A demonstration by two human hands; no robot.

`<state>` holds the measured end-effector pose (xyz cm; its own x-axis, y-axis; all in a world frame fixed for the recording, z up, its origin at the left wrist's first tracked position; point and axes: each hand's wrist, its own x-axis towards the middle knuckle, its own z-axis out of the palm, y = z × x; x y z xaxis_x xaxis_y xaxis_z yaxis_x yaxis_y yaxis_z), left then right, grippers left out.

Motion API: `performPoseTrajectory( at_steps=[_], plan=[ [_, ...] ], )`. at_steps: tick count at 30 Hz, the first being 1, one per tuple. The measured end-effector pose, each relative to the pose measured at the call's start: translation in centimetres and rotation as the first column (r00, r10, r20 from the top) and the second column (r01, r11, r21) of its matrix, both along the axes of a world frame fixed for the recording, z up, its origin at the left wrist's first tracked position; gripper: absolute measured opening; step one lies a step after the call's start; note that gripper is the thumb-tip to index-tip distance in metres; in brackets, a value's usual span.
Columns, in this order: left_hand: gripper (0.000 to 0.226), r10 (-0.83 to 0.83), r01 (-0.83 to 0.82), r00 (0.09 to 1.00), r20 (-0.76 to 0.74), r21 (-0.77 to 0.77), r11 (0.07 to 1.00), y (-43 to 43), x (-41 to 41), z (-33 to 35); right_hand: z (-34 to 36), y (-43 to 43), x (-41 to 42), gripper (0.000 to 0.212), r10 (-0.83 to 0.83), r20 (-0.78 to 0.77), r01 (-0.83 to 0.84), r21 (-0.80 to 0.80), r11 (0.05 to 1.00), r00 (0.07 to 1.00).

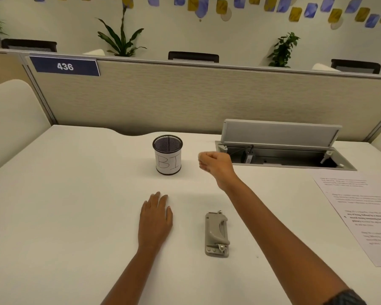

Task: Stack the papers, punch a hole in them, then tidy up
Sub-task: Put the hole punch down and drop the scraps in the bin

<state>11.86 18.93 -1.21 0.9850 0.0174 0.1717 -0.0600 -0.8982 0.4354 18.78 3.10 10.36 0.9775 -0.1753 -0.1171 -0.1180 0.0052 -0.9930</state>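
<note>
Your left hand lies flat and released on the white desk, fingers together, grasping nothing. Your right hand is raised off the desk and curled into a loose fist just right of the black mesh cup wrapped in a white paper label lettered "BI". Whether it pinches something small you cannot tell from here; nothing shows between the fingers.

The grey metal single-hole punch rests on the desk between your forearms, nearer the right one, with no sheet under it. The printed white papers lie at the far right edge of the desk, well apart from the punch and partly cut off by the frame. They look like one neat pile, though the number of sheets is not readable, nor is any hole.

By the look of it, stacking and punching may already be finished and you are in the tidy-up. If so, what remains is putting the punch away and clearing any paper dots, perhaps into the cup. The grey cable hatch behind your right hand stands open.
</note>
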Motion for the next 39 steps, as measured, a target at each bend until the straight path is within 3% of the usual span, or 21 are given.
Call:
performPoseTrajectory(
  at_steps=[3,6,11,14,23,26,32,39],
  plan=[
    [0.041,-0.011,0.011,1.0,-0.001,0.002,1.0,0.0,0.7,-0.2,1.2,2.2,3.4,0.015,-0.024,0.137,0.054,-0.218,0.974,0.99],
    [0.042,-0.009,0.009,1.0,-0.001,0.016,1.0,0.0,1.2,-0.4,1.8,3.8,5.6,0.013,-0.011,0.248,0.097,-0.338,0.936,0.969],
    [0.043,-0.012,0.012,1.0,-0.004,0.025,1.0,0.1,1.4,-0.6,1.3,5.1,7.8,0.018,0.108,0.203,0.01,-0.508,0.861,0.973],
    [0.044,-0.014,0.014,1.0,-0.007,0.031,0.999,0.1,1.5,-0.6,1.1,5.1,8.2,0.019,0.118,0.203,0.003,-0.511,0.859,0.972],
    [0.046,-0.022,0.023,1.0,-0.018,0.05,0.999,0.2,1.5,-0.8,-0.5,-0.3,3.2,0.022,-0.015,0.139,0.046,-0.224,0.974,0.99],
    [0.047,-0.026,0.027,0.999,-0.02,0.048,0.998,0.2,1.4,-0.7,-2.2,-4.6,-0.8,0.021,-0.039,0.091,0.066,-0.317,0.946,0.995],
    [0.053,-0.022,0.023,1.0,-0.022,0.058,0.998,-0.1,0.5,-0.5,-6.3,-11.7,-9.2,0.017,-0.174,-0.001,0.14,-0.586,0.798,0.985],
    [0.049,0.008,-0.004,0.999,-0.041,0.088,0.996,-1.2,-1.4,-0.9,-8.8,-13.5,-14.3,0.018,-0.172,-0.006,0.116,-0.714,0.69,0.985]
  ],
)
